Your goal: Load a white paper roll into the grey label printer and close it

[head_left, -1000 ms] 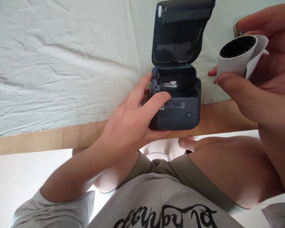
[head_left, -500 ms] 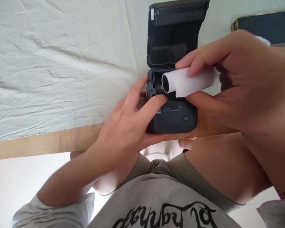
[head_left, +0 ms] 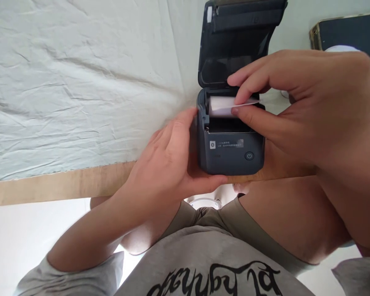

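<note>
A small dark thermal printer (head_left: 232,154) rests at the table edge in front of me, its lid (head_left: 234,45) standing raised at the back. Inside its compartment lies a white paper roll (head_left: 220,106). My right hand (head_left: 296,94) is over the compartment, thumb and fingers pinching the loose end of the paper. My left hand (head_left: 169,152) braces the printer, with its fingers along the left side and its thumb near the front bottom edge. The right end of the roll is hidden by my right fingers.
A phone (head_left: 351,33) lies at the far right, with a white round object (head_left: 342,48) partly hidden behind my right hand. A wrinkled pale cloth (head_left: 95,90) covers the table, leaving a wooden edge strip (head_left: 55,183) bare. My legs are under the table.
The paper roll has gone down from above the printer into its compartment. The printer has shifted slightly right, and my left thumb has moved from the compartment to the front edge.
</note>
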